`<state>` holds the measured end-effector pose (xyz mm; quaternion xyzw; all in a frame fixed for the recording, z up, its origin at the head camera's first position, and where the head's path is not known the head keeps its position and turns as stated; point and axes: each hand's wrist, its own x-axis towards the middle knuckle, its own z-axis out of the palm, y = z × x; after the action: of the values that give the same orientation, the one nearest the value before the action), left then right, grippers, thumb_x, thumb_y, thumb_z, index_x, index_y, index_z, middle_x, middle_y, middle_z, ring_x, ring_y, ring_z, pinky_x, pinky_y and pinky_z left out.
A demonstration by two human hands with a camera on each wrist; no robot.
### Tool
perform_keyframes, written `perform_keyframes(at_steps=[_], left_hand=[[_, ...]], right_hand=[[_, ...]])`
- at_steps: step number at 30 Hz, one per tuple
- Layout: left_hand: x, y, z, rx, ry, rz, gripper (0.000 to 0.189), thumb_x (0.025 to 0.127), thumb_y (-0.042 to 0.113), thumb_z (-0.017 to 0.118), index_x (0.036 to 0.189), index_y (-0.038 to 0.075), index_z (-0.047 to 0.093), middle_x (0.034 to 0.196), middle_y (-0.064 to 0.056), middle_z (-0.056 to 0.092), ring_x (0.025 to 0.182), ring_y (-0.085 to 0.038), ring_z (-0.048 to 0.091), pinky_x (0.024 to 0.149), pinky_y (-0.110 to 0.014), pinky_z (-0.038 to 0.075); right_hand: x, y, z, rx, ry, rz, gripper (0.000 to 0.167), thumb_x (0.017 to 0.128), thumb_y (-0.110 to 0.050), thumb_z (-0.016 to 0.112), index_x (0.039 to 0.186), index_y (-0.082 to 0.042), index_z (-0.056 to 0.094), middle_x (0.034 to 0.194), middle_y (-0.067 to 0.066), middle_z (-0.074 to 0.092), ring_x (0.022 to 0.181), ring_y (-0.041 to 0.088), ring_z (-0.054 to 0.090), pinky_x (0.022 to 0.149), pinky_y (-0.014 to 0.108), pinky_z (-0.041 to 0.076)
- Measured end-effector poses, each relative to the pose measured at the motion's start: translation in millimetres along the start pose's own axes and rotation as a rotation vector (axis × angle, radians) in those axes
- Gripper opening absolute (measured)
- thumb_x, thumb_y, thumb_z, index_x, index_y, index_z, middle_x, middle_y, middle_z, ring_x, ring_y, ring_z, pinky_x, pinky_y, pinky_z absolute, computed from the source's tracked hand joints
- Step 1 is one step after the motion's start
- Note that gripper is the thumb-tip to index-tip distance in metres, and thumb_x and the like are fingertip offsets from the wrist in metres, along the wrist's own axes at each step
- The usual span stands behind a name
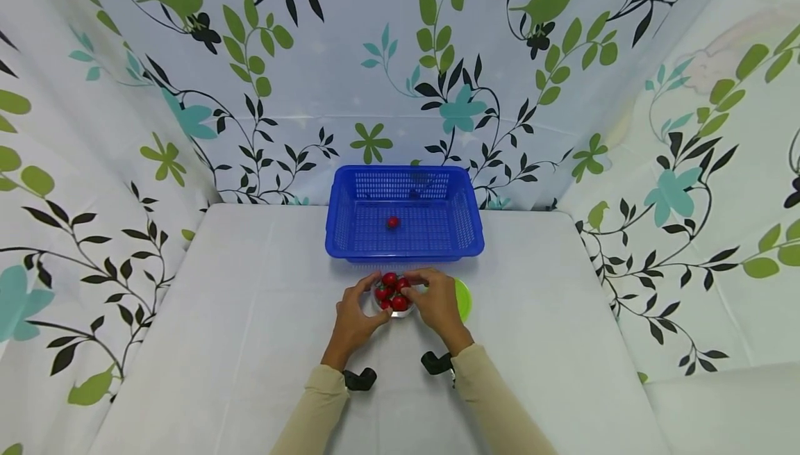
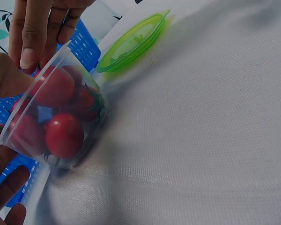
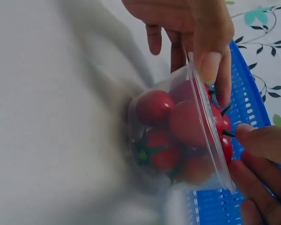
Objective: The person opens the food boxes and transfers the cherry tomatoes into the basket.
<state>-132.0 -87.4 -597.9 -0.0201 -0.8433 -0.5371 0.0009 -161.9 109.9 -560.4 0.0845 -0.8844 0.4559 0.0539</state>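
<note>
A clear plastic tub (image 2: 91,75) full of red cherry tomatoes (image 2: 64,135) with green stems stands on the white cloth in front of the blue basket. My left hand (image 1: 355,319) holds the tub from the left, its thumb on the near rim and its fingers round the far side. From the right, my right hand (image 1: 440,304) reaches over the tub, its thumb and fingers about a cherry tomato (image 1: 402,283) on top of the pile. The thumb touches beside a stem in the right wrist view.
A blue plastic basket (image 1: 337,236) sits just behind the tub, with a single cherry tomato (image 1: 392,222) inside. Beside my right hand lies a bright green lid (image 1: 463,300), partly hidden by the hand. Patterned curtains (image 1: 369,94) hang behind and along both sides of the table.
</note>
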Motion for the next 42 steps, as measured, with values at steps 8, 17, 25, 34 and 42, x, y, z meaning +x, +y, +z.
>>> perform_keyframes(at_steps=[8, 17, 25, 34, 42], left_hand=[[1.3, 0.9, -1.2, 0.013, 0.004, -0.004, 0.079, 0.083, 0.025, 0.088, 0.155, 0.026, 0.056, 0.146, -0.009, 0.063, 0.137, -0.031, 0.050, 0.107, -0.056, 0.026], [0.1, 0.5, -1.4, -0.001, 0.000, -0.026, 0.077, 0.084, 0.026, 0.087, 0.154, 0.028, 0.056, 0.146, -0.009, 0.062, 0.137, -0.032, 0.050, 0.110, -0.058, 0.026], [0.9, -0.8, -1.2, -0.010, -0.007, -0.025, 0.078, 0.085, 0.029, 0.086, 0.156, 0.028, 0.054, 0.149, -0.008, 0.061, 0.139, -0.031, 0.048, 0.112, -0.059, 0.023], [1.2, -1.7, 0.6, 0.000, 0.001, -0.011, 0.077, 0.085, 0.029, 0.086, 0.155, 0.028, 0.055, 0.146, -0.009, 0.062, 0.137, -0.031, 0.050, 0.109, -0.057, 0.025], [-0.7, 0.1, -0.5, -0.009, 0.005, 0.010, 0.077, 0.084, 0.027, 0.087, 0.155, 0.025, 0.056, 0.146, -0.010, 0.063, 0.137, -0.033, 0.050, 0.107, -0.058, 0.025]], right_hand=[[3.7, -6, 6, -0.091, -0.042, -0.004, 0.032, 0.086, -0.016, 0.089, 0.117, -0.011, 0.082, 0.109, 0.005, 0.082, 0.103, 0.023, 0.077, 0.093, 0.043, 0.061], [7.9, -19, 15, -0.199, -0.075, -0.002, 0.031, 0.086, -0.017, 0.090, 0.114, -0.008, 0.083, 0.106, 0.006, 0.083, 0.097, 0.022, 0.077, 0.082, 0.038, 0.062], [12.6, -24, 25, -0.300, -0.068, -0.025, 0.032, 0.085, -0.017, 0.089, 0.114, -0.006, 0.083, 0.107, 0.008, 0.083, 0.099, 0.024, 0.077, 0.084, 0.039, 0.062], [12.9, -19, 26, -0.258, -0.046, -0.049, 0.023, 0.084, -0.013, 0.087, 0.105, -0.004, 0.084, 0.103, 0.009, 0.083, 0.095, 0.024, 0.077, 0.079, 0.036, 0.063], [5.8, -16, 14, -0.099, -0.014, -0.013, 0.022, 0.087, -0.012, 0.084, 0.108, -0.009, 0.084, 0.104, 0.006, 0.083, 0.100, 0.024, 0.077, 0.082, 0.039, 0.064]])
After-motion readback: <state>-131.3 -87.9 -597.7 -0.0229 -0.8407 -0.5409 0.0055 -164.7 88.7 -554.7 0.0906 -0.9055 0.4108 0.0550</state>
